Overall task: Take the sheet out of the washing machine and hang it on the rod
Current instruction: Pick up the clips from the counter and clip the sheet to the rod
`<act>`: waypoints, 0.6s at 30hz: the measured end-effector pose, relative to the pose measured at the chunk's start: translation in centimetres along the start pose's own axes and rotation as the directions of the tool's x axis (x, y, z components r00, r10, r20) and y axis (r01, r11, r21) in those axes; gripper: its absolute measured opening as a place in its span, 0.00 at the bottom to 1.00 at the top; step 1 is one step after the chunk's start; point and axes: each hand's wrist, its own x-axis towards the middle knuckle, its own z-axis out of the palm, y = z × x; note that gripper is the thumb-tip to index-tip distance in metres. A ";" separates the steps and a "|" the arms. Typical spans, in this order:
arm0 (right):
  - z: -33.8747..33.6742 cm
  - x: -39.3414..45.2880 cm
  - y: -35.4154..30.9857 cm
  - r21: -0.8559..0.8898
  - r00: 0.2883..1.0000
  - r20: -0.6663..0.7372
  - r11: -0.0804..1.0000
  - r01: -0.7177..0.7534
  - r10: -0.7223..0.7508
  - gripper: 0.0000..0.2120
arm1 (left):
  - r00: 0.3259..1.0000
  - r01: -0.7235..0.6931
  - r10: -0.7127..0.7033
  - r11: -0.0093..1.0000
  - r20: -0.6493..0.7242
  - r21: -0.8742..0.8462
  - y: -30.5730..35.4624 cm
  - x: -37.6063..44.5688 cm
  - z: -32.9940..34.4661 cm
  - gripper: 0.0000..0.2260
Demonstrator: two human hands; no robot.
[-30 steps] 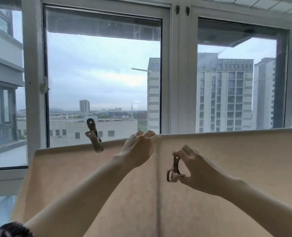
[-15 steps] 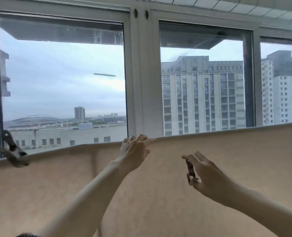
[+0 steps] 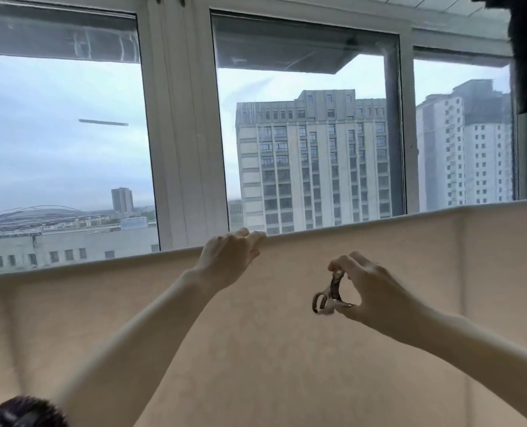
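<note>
The view has swung to the right over the last second: the clip already fastened on the sheet's top edge, seen out to the left a moment ago, has slid out of frame, and a fresh stretch of window (image 3: 311, 118) and tower blocks now fills the background. That reads as the person working along the line toward the next fixing point.

The sheet (image 3: 256, 349), beige and smooth, is already draped over the rod; its folded top edge runs from lower left to upper right across the whole view, with the rod itself hidden under the fold. The washing machine is not in view.

The left hand (image 3: 225, 260) sits at that top edge, fingers hooked over the fold, much as it did half a second ago, though now a little further along the cloth. Its grip looks curled round the edge, holding the fabric steady.

The right hand (image 3: 367, 291) hangs just below and to the right of the left one, in front of the sheet and apart from the edge. Its grip pinches a clothes clip (image 3: 330, 295) between thumb and fingertips; the clip has turned since the previous frame, so its ringed end now points down and left.

My judgement: the hanging proper is done and this is pinning. The next move likely asks the right hand to rise to the fold just beside the left grip and squeeze the clip open over it.
</note>
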 end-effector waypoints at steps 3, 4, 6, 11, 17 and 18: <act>-0.7 0.3 3.8 0.038 1.000 0.008 0.999 -0.003 0.003 0.33 | 0.998 -0.053 0.054 0.998 -0.044 0.017 2.7 2.5 1.5 0.17; -0.8 0.4 5.1 0.038 1.000 0.009 0.999 0.011 -0.012 0.35 | 0.996 -0.073 0.074 0.997 -0.059 0.014 3.6 3.4 2.0 0.16; -1.2 0.9 7.9 0.031 1.000 0.012 0.999 0.027 -0.027 0.34 | 0.991 -0.107 0.108 0.994 -0.080 0.014 5.3 5.2 3.1 0.15; -3.0 2.8 13.5 0.055 0.998 0.049 0.998 0.042 -0.045 0.29 | 0.981 -0.189 0.186 0.980 -0.059 -0.056 9.3 10.1 5.8 0.18; -4.4 3.3 20.0 0.117 0.996 0.072 0.991 -0.066 0.058 0.30 | 0.979 -0.206 0.204 0.968 -0.028 -0.145 14.2 15.5 8.5 0.17; -4.6 3.3 21.0 0.132 0.994 0.081 0.988 -0.083 0.072 0.30 | 0.980 -0.196 0.196 0.968 -0.016 -0.158 14.8 16.4 8.8 0.17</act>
